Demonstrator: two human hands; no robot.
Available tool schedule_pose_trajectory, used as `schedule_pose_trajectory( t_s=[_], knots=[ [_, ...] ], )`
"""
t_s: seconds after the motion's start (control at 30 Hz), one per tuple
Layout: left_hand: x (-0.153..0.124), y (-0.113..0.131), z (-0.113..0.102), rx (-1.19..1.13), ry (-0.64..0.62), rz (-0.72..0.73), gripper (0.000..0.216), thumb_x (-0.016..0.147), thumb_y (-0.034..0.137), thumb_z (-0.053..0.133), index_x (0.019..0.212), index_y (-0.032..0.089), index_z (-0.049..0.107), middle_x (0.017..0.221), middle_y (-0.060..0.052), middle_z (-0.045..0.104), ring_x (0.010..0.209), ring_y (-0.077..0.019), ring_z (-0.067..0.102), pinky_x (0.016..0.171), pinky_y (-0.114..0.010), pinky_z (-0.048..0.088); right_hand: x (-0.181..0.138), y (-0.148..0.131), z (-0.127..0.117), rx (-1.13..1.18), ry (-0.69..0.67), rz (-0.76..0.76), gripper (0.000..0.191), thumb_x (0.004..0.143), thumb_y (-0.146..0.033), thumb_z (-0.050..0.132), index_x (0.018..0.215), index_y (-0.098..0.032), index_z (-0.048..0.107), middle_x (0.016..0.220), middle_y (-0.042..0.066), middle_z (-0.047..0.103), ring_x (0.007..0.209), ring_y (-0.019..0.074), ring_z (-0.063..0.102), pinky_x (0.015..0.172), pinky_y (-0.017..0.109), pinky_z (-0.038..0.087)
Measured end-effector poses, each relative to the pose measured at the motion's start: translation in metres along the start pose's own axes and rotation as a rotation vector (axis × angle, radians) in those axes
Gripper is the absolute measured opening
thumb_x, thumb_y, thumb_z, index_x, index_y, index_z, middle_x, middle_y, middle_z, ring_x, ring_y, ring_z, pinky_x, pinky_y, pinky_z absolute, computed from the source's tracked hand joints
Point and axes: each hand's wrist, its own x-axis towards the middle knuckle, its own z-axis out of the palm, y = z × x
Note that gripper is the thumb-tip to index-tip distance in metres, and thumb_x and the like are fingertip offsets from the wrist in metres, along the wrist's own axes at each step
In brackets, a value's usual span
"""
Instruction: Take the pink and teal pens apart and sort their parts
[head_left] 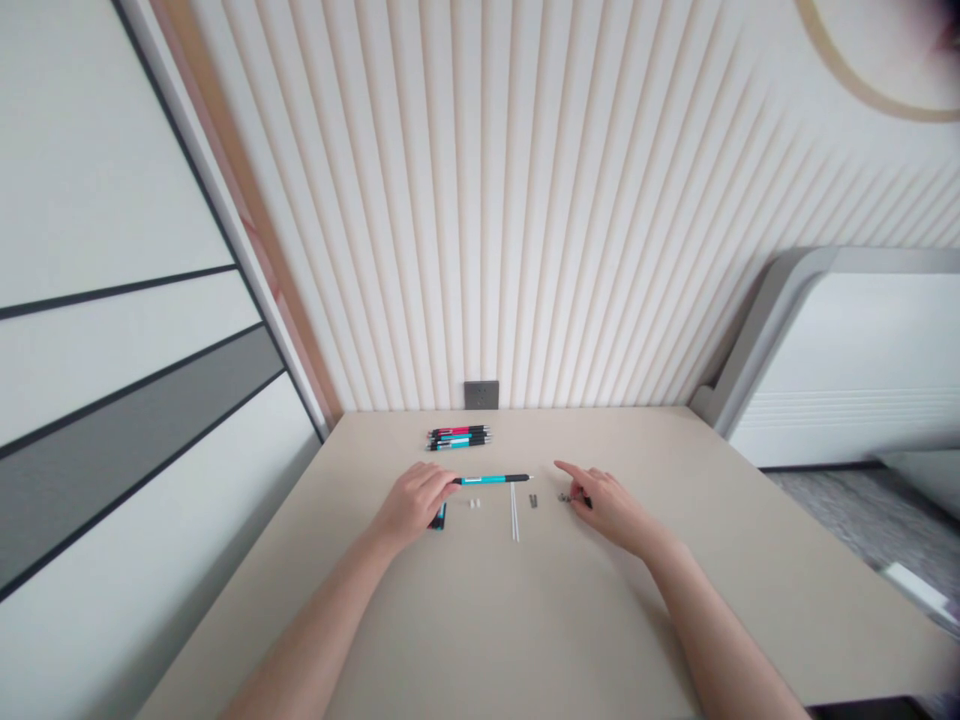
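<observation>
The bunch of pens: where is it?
In the head view, the bunch of pens lies by the table's far edge, below the wall socket, beyond the left hand.

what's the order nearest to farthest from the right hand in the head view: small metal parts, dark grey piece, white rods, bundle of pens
From the right hand:
1. small metal parts, just beside the fingertips
2. dark grey piece, left of those
3. white rods, further left
4. bundle of pens, farthest, up and left

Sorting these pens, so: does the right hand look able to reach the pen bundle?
Probably yes: the right hand is near the pen bundle, with only the teal pen, held low, partly in its way.
</observation>
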Motion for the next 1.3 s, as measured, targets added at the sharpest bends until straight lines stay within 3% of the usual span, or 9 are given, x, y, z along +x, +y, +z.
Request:
schedule_pose_trajectory(
  t_s=[0.63,0.8,0.97,1.03,1.2,1.3],
  knots=[
    [-0.001,-0.002,0.001,0.001,-0.019,0.001,0.017,0.099,0.027,0.046,0.098,0.017,0.060,0.083,-0.004,0.066,0.075,-0.0172,0.056,0.071,-0.030,0.045,0.004,-0.002,-0.001,0.050,-0.013,0.018,0.052,0.083,-0.018,0.053,0.134,-0.027,0.050,0.098,0.003,0.067,0.095,0.0214,0.058,0.088,0.036,0.043],
    [0.000,0.001,0.000,0.010,0.005,-0.001,0.023,0.100,0.030,0.043,0.098,0.017,0.062,0.076,-0.003,0.064,0.071,-0.0165,0.055,0.068,-0.029,0.044,0.004,-0.017,-0.002,0.116,0.159,-0.076,0.033,0.092,-0.029,0.049,0.123,-0.024,0.058,0.104,0.008,0.066,0.101,0.0228,0.057,0.093,0.040,0.043],
    [0.001,0.005,0.001,-0.038,0.021,0.010,0.023,0.100,0.029,0.043,0.099,0.017,0.062,0.076,-0.003,0.064,0.070,-0.0163,0.055,0.067,-0.029,0.044,0.006,-0.053,0.012,0.301,0.257,-0.161,0.035,0.100,-0.037,0.036,0.118,-0.021,0.061,0.098,0.009,0.067,0.092,0.0213,0.060,0.084,0.036,0.046],
    [0.001,0.007,0.002,-0.053,0.020,0.018,0.021,0.100,0.028,0.044,0.101,0.018,0.063,0.079,-0.004,0.066,0.072,-0.0167,0.056,0.068,-0.029,0.044,0.007,-0.064,0.020,0.340,0.235,-0.172,0.037,0.101,-0.037,0.032,0.113,-0.020,0.064,0.094,0.009,0.067,0.088,0.0208,0.060,0.082,0.036,0.046],
    [0.000,0.009,0.003,-0.079,0.023,0.046,0.019,0.099,0.027,0.047,0.107,0.019,0.061,0.086,-0.005,0.068,0.075,-0.0172,0.058,0.071,-0.030,0.045,0.008,-0.069,0.032,0.331,0.173,-0.147,0.045,0.101,-0.039,0.031,0.078,-0.020,0.063,0.076,0.005,0.065,0.075,0.0178,0.058,0.074,0.031,0.044],
    [0.000,0.010,0.003,-0.096,0.029,0.057,0.019,0.098,0.027,0.048,0.107,0.018,0.061,0.089,-0.006,0.069,0.077,-0.0176,0.059,0.073,-0.031,0.045,0.008,-0.067,0.032,0.291,0.142,-0.106,0.043,0.101,-0.038,0.033,0.073,-0.020,0.061,0.070,0.002,0.062,0.070,0.0163,0.057,0.069,0.028,0.042]
  ],
)
